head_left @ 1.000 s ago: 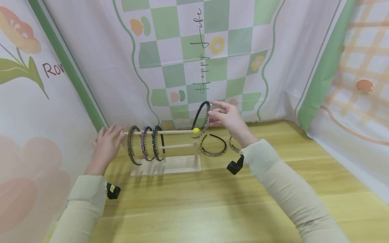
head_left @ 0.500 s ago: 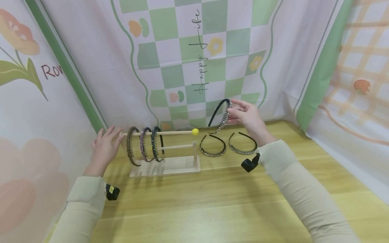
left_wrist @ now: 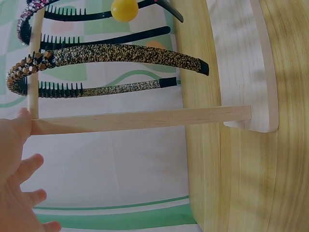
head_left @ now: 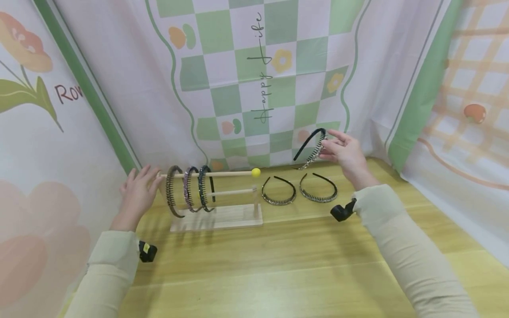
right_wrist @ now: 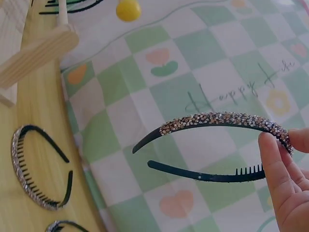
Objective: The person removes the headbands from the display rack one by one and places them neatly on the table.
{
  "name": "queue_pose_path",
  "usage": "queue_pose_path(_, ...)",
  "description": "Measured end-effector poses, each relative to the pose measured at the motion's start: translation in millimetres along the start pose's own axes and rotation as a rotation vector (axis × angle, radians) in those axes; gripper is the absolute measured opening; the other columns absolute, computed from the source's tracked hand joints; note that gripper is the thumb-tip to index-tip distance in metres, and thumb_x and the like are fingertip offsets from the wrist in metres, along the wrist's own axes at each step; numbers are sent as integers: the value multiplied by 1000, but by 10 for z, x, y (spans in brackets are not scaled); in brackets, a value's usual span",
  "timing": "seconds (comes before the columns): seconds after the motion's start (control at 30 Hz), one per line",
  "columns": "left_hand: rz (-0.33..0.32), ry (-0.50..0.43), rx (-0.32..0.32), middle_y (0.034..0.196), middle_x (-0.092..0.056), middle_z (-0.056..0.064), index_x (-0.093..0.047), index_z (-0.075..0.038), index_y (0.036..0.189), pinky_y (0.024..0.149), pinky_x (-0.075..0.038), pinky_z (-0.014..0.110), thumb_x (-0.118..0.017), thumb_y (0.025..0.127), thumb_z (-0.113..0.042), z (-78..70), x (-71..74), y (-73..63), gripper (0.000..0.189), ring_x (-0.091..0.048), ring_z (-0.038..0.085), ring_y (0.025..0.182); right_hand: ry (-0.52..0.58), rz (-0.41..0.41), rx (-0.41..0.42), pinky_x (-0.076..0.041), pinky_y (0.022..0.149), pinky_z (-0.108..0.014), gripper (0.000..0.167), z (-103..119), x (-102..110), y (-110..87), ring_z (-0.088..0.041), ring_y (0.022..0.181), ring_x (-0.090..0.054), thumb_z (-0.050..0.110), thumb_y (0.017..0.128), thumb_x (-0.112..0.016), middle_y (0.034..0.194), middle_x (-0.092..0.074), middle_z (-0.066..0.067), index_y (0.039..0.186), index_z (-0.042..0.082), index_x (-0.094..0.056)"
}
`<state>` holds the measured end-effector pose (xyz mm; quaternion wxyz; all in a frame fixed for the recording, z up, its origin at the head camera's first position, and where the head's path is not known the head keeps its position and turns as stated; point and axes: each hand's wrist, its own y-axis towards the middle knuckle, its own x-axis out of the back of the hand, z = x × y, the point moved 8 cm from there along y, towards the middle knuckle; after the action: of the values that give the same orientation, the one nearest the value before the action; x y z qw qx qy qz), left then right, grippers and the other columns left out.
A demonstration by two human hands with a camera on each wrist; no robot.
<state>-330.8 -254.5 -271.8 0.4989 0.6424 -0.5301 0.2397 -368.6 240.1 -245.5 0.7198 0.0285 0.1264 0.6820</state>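
My right hand (head_left: 345, 154) pinches a black toothed headband (right_wrist: 217, 120) covered in sparkly stones, held up in the air right of the wooden stand (head_left: 222, 218). In the right wrist view its two ends point left, away from the fingers. My left hand (head_left: 139, 187) is at the left end of the stand, its thumb touching the top of the upright post (left_wrist: 140, 120) and its other fingers spread. On the upper rod hang three headbands: a brown-gold one (left_wrist: 125, 54), a pinkish-purple one (head_left: 190, 187) and a dark one (head_left: 203, 190).
Two more sparkly headbands, one nearer the stand (head_left: 279, 202) and one to its right (head_left: 318, 198), lie on the wood-grain table (head_left: 246, 274). A yellow ball (head_left: 256, 172) caps the upper rod's right end. A checkered curtain (head_left: 254, 79) hangs behind.
My right hand has carried its headband rightward, away from the rod's yellow end. The right-hand headband on the table, partly covered before, now shows whole. My left hand has stayed put.
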Motion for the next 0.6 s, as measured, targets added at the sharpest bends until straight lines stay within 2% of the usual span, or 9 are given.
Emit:
queue_pose_path(0.37,1,2,4,146,-22,23,-41,-6,136,96,-1,72,-35,99,-40,15,-4,4,50,-4,52,130,64,-80,-4,-53,75,-25,65,-170,409,62,-13,76,-63,-1,88,-58,90,-61,-3,143,-1,-22)
queue_pose_path(0.6,-6,4,2,146,-23,23,-42,-6,135,96,-2,72,-36,99,-40,18,-4,3,50,-5,52,130,80,-164,-49,-51,76,-23,70,-354,723,66,-12,78,-63,0,87,-59,94,-58,-4,145,3,-18)
